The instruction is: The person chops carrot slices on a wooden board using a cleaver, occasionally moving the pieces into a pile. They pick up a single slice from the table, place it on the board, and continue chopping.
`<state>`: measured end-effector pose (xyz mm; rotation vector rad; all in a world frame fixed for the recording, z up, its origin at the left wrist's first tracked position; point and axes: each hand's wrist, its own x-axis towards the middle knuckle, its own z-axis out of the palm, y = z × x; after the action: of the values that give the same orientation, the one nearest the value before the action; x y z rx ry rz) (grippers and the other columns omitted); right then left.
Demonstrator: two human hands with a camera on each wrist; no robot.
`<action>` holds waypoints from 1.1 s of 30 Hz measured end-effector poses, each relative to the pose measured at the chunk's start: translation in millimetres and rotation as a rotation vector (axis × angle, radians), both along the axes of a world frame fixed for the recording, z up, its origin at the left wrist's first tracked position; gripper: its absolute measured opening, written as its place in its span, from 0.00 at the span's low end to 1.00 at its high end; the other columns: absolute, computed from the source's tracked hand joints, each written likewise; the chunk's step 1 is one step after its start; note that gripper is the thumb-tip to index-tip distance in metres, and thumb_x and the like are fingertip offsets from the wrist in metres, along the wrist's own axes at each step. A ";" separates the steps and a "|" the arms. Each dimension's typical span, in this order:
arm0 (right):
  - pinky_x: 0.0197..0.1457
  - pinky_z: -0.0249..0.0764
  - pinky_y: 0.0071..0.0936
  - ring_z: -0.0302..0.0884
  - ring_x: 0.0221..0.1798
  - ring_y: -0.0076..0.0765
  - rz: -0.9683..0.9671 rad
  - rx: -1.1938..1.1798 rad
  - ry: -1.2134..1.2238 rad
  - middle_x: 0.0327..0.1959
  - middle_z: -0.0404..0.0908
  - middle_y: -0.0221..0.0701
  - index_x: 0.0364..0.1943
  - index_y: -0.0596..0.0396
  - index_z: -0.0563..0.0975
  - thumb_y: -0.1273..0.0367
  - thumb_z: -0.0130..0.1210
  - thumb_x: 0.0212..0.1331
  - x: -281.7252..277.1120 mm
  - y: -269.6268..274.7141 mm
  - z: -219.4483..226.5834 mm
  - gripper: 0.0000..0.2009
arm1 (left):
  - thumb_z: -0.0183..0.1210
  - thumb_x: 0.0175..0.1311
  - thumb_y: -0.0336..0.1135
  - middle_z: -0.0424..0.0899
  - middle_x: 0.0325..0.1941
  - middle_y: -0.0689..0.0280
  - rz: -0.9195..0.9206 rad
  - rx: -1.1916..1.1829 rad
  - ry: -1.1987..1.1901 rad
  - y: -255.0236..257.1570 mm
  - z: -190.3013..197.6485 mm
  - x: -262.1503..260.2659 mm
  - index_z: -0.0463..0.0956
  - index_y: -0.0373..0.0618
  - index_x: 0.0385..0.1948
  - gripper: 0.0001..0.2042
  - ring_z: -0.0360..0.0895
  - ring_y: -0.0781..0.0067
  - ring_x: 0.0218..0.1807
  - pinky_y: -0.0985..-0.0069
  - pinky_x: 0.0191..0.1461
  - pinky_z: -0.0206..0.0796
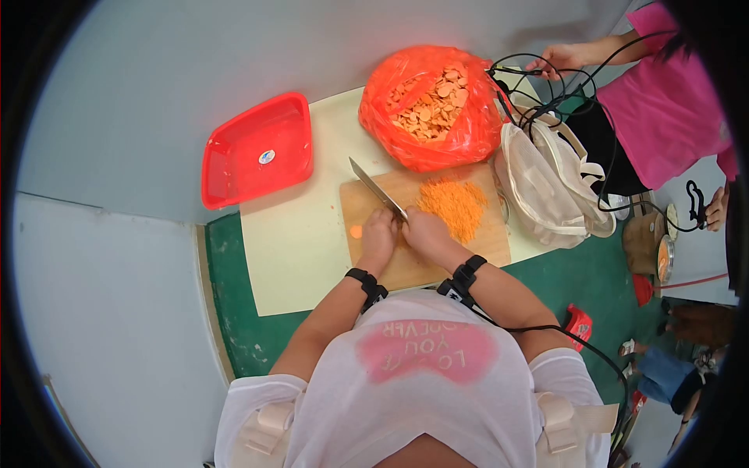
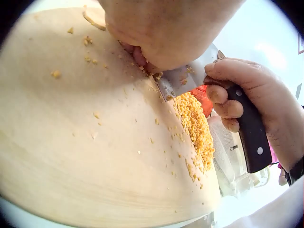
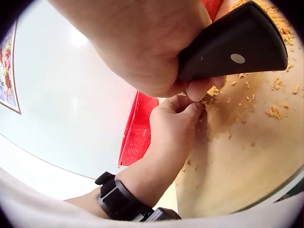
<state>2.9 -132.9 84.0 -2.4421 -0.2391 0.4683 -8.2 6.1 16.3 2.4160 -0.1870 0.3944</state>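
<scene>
At the nine o'clock side of the chopping board (image 1: 359, 204) lay one whole orange slice (image 1: 356, 232); the left hand (image 1: 378, 236)'s fingers bent by the blade, their hold hidden. The right hand (image 1: 427, 234)'s fingers wrapped closed round the knife (image 2: 255, 137). Uncut slices (image 1: 437, 105) filled the red bag (image 1: 425, 156) at twelve; a chopped heap (image 1: 454, 207) lay at two.

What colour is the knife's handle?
The knife handle is black with pale round rivets, best seen in the left wrist view.

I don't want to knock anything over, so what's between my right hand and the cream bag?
A heap of chopped orange bits on the wooden board lies between your right hand and the cream bag, in the head view.
</scene>
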 end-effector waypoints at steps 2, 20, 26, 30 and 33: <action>0.37 0.73 0.49 0.78 0.33 0.58 -0.028 0.010 0.002 0.28 0.79 0.51 0.36 0.60 0.73 0.66 0.49 0.57 2.8 3.4 -1.3 0.10 | 0.58 0.50 0.25 0.75 0.28 0.53 -0.022 0.007 -0.024 2.2 -2.5 -0.2 0.75 0.37 0.27 0.03 0.74 0.50 0.32 0.60 0.36 0.69; 0.39 0.74 0.49 0.79 0.34 0.58 -0.029 0.042 0.055 0.28 0.79 0.51 0.34 0.60 0.74 0.66 0.48 0.57 -3.2 0.6 0.2 0.10 | 0.56 0.54 0.25 0.76 0.30 0.52 -0.053 0.000 0.084 2.4 5.4 -1.2 0.75 0.37 0.29 0.03 0.74 0.49 0.33 0.60 0.38 0.67; 0.38 0.74 0.47 0.79 0.34 0.56 -0.004 0.115 0.016 0.28 0.80 0.49 0.34 0.59 0.74 0.66 0.49 0.57 -2.9 -5.3 -0.2 0.10 | 0.54 0.53 0.24 0.75 0.29 0.51 -0.067 0.014 0.106 0.6 5.9 -1.8 0.74 0.37 0.29 0.03 0.73 0.48 0.33 0.59 0.38 0.67; 0.37 0.73 0.48 0.79 0.34 0.54 0.003 0.147 -0.055 0.28 0.80 0.48 0.33 0.59 0.75 0.66 0.45 0.58 -9.7 -11.9 -3.7 0.11 | 0.54 0.53 0.24 0.76 0.31 0.51 -0.049 0.057 0.089 1.1 4.0 -2.1 0.74 0.37 0.31 0.04 0.74 0.48 0.34 0.59 0.40 0.67; 0.37 0.73 0.48 0.79 0.34 0.55 -0.011 0.202 -0.025 0.28 0.80 0.49 0.32 0.59 0.77 0.66 0.45 0.57 -16.5 -15.0 -13.9 0.12 | 0.54 0.56 0.26 0.75 0.31 0.51 -0.015 0.005 0.109 -1.0 6.2 -6.7 0.72 0.36 0.28 0.03 0.72 0.49 0.34 0.61 0.40 0.65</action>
<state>-13.6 -147.9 70.1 -2.2521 -0.2702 0.3889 -15.0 5.0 22.6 2.4320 -0.1573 0.2552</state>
